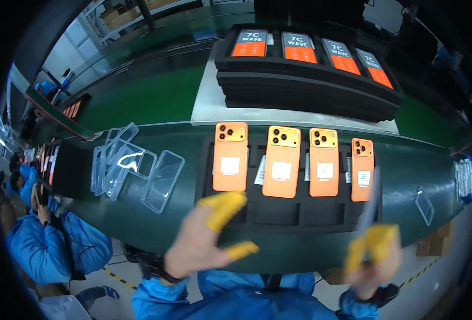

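Several orange phones [281,169] lie in a row, back side up, across a black foam tray [275,213], each with a white label. My left hand [204,232], yellow covers on its fingertips, hovers by the tray's near left corner, thumb and fingers apart, holding nothing. At the tray's near right corner, my right hand [373,256] pinches a thin see-through piece [369,205] that stands nearly edge-on beside the rightmost phone. Motion blurs that hand and the piece, so its exact kind is unclear. Clear phone cases [163,181] lie in a loose pile left of the tray.
Behind the phones, stacked black foam trays [305,88] carry grey-and-orange packs on a pale board [206,109]. A single clear case [424,207] lies at the right. Clear packs [464,178] sit at the table's right end. Co-workers in blue [44,245] are at the left.
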Demonstrator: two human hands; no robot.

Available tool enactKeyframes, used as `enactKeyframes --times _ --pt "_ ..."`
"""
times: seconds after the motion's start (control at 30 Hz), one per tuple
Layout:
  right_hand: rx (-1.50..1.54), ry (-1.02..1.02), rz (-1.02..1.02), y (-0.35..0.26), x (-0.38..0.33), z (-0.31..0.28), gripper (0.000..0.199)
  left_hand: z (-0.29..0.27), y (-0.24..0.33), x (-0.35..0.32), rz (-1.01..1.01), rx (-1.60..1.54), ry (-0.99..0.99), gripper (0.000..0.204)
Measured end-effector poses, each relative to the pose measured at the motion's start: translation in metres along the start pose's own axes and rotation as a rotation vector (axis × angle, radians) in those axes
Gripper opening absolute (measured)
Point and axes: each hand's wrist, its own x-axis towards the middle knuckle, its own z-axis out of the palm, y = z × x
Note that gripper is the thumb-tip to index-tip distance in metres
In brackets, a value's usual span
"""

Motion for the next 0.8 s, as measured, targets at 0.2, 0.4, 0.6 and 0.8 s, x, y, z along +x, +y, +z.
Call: enactKeyframes --times 0.2,0.4,0.6,0.8 --pt "0.618 -0.423 -0.218 -0.11 0.035 0.059 0.026 0.036 -0.004 -0.052 0.084 -0.586 0.095 0.051" --pt "0.619 -0.26 -0.068 -0.107 0.085 0.108 0.02 0.033 -0.03 -0.122 -0.023 -0.815 0.187 0.005" --pt "-0.045 -0.661 0.094 -0.127 0.12 0.221 0.053 0.0 -0.072 -0.159 -0.087 -0.798 0.097 0.017" --pt "-0.175 -0.672 0.236 -0.143 0.111 0.23 0.045 -0.029 -0.077 -0.156 0.115 -0.653 -0.113 0.013"
